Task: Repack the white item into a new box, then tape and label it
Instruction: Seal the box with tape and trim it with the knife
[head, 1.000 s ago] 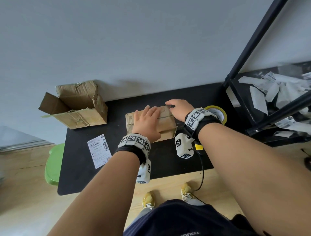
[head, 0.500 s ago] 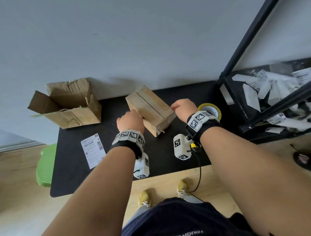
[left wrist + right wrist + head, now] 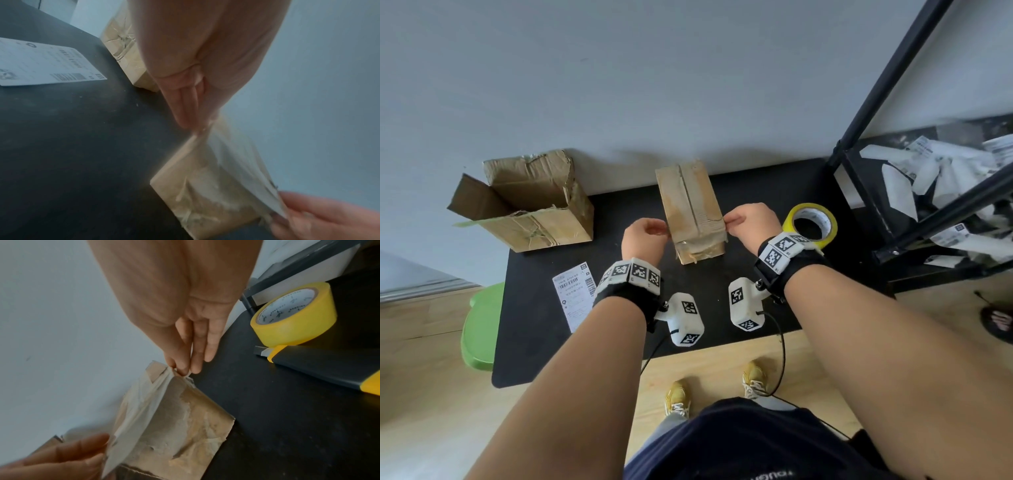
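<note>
A closed, worn cardboard box (image 3: 690,205) lies lengthwise on the black table (image 3: 544,342), its taped seam running away from me. My left hand (image 3: 662,230) pinches its near left top corner. My right hand (image 3: 727,222) pinches the near right corner. In the left wrist view my left hand (image 3: 197,128) pinches the corner of the box (image 3: 205,186). The right wrist view shows my right hand (image 3: 183,369) pinching loose tape at the box (image 3: 185,418) corner. What the box holds is hidden.
An open, torn box (image 3: 530,205) stands at the back left. A white shipping label (image 3: 575,294) lies near it. A yellow tape roll (image 3: 810,222) and a utility knife (image 3: 318,371) lie to the right. A black rack (image 3: 945,192) holds white parcels. A green stool (image 3: 482,329) stands at the left.
The box has turned from lying crosswise, through a diagonal, to pointing away from me. Both hands have shifted from its top and sides to pinch its near corners.
</note>
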{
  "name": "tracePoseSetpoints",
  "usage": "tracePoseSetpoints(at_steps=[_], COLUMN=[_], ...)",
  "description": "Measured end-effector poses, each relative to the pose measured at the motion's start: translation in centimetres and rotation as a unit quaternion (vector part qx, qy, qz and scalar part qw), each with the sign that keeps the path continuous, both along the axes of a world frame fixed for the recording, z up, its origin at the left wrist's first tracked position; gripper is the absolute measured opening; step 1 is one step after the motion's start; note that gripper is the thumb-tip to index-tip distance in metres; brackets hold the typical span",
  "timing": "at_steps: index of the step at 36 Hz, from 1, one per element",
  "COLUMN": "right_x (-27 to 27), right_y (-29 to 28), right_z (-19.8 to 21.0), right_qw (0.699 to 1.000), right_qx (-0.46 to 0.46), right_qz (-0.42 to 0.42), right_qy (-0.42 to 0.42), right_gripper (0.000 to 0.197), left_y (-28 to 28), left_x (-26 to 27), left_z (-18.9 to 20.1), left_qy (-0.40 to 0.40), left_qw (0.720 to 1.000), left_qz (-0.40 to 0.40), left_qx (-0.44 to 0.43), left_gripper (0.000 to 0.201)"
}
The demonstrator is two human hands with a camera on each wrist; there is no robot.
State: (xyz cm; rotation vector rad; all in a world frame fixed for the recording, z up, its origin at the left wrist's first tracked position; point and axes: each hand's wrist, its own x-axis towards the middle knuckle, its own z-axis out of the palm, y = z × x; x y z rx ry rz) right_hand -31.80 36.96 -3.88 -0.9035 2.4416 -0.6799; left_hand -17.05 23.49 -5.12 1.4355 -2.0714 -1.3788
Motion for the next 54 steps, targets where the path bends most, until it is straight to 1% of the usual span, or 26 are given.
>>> tracePoseSetpoints(at_steps=[4, 8, 11, 14, 23, 29, 35, 37, 39, 41, 43, 45, 46, 48, 51, 54], right_x=[0.5, 0.6, 0.7, 0.8, 0.9, 1.8, 2.0, 2.0, 1.9, 1.9, 1.8, 1.9, 1.9, 1.9, 1.6, 1.6], right_y=[0.1, 0.8, 0.8, 0.7, 0.4, -0.1, -0.3, -0.2, -0.1, -0.1, 0.0, -0.1, -0.3, -0.5, -0.7, -1.0], right_z=[-0.1, -0.3, -0.4, -0.3, -0.2, -0.9, -0.9, -0.8, -0.6, -0.4, -0.2, 0.0, 0.0, 0.0, -0.2, -0.3], right_qw=[0.998, 0.996, 0.997, 0.996, 0.995, 0.995, 0.996, 0.997, 0.997, 0.998, 0.998, 0.998, 0.998, 0.999, 0.998, 0.996], right_qx=[0.022, 0.015, 0.008, 0.011, 0.034, 0.043, 0.041, 0.043, 0.050, 0.058, 0.056, 0.050, 0.047, 0.048, 0.068, 0.078], right_qz=[0.024, 0.028, 0.028, 0.035, 0.038, 0.028, 0.009, 0.011, 0.013, 0.005, -0.012, -0.029, -0.030, -0.020, -0.004, 0.001], right_qy=[0.062, 0.079, 0.078, 0.075, 0.085, 0.085, 0.077, 0.069, 0.053, 0.030, 0.010, 0.001, 0.000, 0.006, 0.018, 0.036], right_gripper=[0.034, 0.026, 0.019, 0.018, 0.021, 0.025, 0.029, 0.026, 0.019, 0.022, 0.025, 0.029, 0.033, 0.038, 0.032, 0.032], left_y=[1.2, 1.7, 1.8, 2.0, 2.2, 1.2, 1.2, 1.3, 1.3, 1.1, 1.0, 0.9, 0.9, 0.8, 0.5, 0.3], left_x=[0.6, 1.0, 1.1, 1.3, 1.0, 0.6, 0.6, 0.7, 0.9, 1.1, 1.1, 1.1, 1.1, 1.2, 1.2, 0.9], left_z=[-0.3, -0.3, -0.2, -0.2, -0.4, -0.3, -0.4, -0.4, -0.4, -0.2, 0.0, 0.2, 0.3, 0.3, 0.2, 0.0], left_qy=[-0.053, -0.064, -0.065, -0.069, -0.084, -0.117, -0.113, -0.110, -0.104, -0.094, -0.084, -0.080, -0.080, -0.081, -0.089, -0.117], left_qw=[0.997, 0.995, 0.994, 0.993, 0.991, 0.985, 0.984, 0.985, 0.987, 0.991, 0.995, 0.995, 0.995, 0.992, 0.986, 0.979], left_qz=[-0.032, -0.040, -0.046, -0.049, -0.037, -0.043, -0.049, -0.053, -0.056, -0.043, -0.026, -0.028, -0.037, -0.064, -0.087, -0.093], left_qx=[-0.055, -0.073, -0.076, -0.080, -0.095, -0.120, -0.132, -0.125, -0.113, -0.084, -0.055, -0.044, -0.047, -0.072, -0.113, -0.135], left_gripper=[0.012, 0.007, 0.008, 0.006, 0.007, 0.013, 0.011, 0.008, 0.020, 0.029, 0.026, 0.027, 0.029, 0.025, 0.020, 0.019])
